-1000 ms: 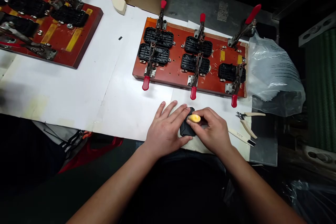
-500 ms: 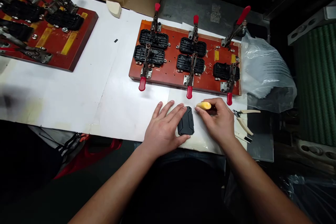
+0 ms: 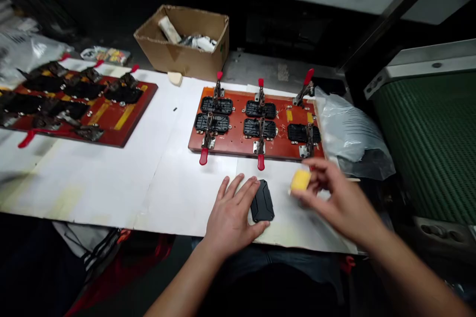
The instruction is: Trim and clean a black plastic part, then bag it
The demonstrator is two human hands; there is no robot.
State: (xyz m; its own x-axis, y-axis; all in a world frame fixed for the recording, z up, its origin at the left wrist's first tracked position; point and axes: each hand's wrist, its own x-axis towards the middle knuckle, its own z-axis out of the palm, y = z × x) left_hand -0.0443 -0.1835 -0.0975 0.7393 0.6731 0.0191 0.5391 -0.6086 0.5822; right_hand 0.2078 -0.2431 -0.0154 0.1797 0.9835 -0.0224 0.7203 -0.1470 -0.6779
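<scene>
A small black plastic part (image 3: pixel 262 202) lies on the white sheet near the table's front edge. My left hand (image 3: pixel 232 215) rests flat beside it, fingers spread, with the thumb and fingertips touching its left side. My right hand (image 3: pixel 340 203) is lifted to the right of the part, blurred by motion, and pinches a small yellow tool (image 3: pixel 300 180) between its fingertips. Behind them sits a red-brown clamp board (image 3: pixel 240 150) with several black parts held under red-handled toggle clamps.
A second clamp board (image 3: pixel 111 126) with black parts lies at the left. An open cardboard box (image 3: pixel 182 59) stands behind. A clear plastic bag (image 3: pixel 349 133) lies right of the near board. A green ribbed surface (image 3: pixel 431 143) fills the right side.
My right hand has lifted the yellow tool off the black part and moved right and up. The view has tilted upward, so the box and back wall show. My left hand stays in place.
</scene>
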